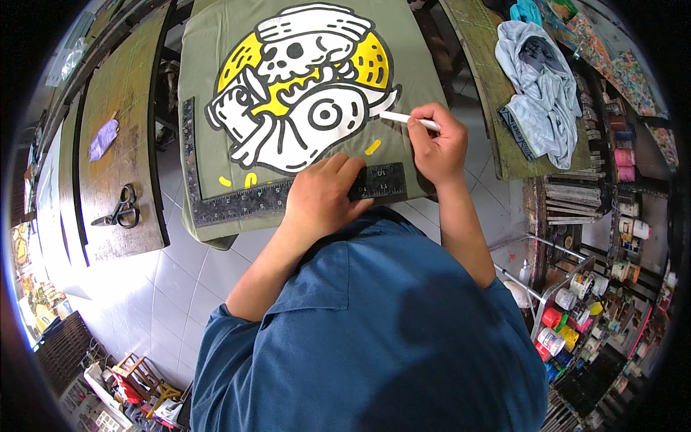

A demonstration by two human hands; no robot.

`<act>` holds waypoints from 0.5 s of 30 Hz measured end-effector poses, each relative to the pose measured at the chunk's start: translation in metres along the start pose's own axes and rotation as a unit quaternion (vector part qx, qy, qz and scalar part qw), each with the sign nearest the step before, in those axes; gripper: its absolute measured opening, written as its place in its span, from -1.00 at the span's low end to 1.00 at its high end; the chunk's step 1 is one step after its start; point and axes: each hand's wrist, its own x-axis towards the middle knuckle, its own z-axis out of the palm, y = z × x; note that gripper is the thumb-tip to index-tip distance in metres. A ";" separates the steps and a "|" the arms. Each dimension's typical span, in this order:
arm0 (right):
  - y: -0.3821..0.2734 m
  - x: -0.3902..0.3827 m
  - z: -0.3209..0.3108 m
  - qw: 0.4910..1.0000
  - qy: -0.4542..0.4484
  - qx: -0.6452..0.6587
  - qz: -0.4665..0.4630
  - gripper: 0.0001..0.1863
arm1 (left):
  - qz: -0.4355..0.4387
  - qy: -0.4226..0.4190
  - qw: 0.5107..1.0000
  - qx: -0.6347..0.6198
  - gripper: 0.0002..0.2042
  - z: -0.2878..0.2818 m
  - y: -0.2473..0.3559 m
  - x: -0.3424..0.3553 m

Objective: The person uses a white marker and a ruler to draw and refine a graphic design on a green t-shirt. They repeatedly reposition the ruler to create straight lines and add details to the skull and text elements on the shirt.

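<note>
An olive-green cloth (414, 54) lies flat before me, bearing a white, black and yellow skull design (317, 93). A black L-shaped ruler (245, 201) rests on it, the long arm along the near edge and the other arm up the left side. My left hand (325, 189) lies on the ruler's long arm, fingers bent over it; whatever lies under the palm is hidden. In my right hand (440, 144) a slim white pen (410, 120) is pinched, pointing left, with its tip at the white tail of the design.
Black scissors (122, 209) and a crumpled purple cloth (104, 139) lie on the board (119, 165) at left. A heap of pale grey fabric (540, 93) covers part of the right-hand board (479, 79). Paint jars (565, 320) crowd shelves at lower right, beside a metal rail (551, 288).
</note>
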 end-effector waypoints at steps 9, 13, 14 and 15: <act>0.005 -0.001 0.001 1.000 0.006 0.025 -0.006 -0.96 | -0.004 -0.006 1.000 0.001 -0.50 0.000 0.000 0.000; 0.002 -0.002 -0.002 0.999 -0.021 0.048 0.002 -0.94 | -0.002 -0.009 1.000 0.004 -0.49 -0.001 0.000 0.000; 0.000 -0.001 -0.002 0.998 -0.039 0.038 -0.008 -0.94 | -0.001 -0.009 1.000 0.004 -0.48 -0.001 0.000 0.000; -0.003 0.000 -0.002 0.998 -0.056 0.028 -0.018 -0.94 | 0.001 -0.008 1.000 0.004 -0.48 -0.001 0.000 0.000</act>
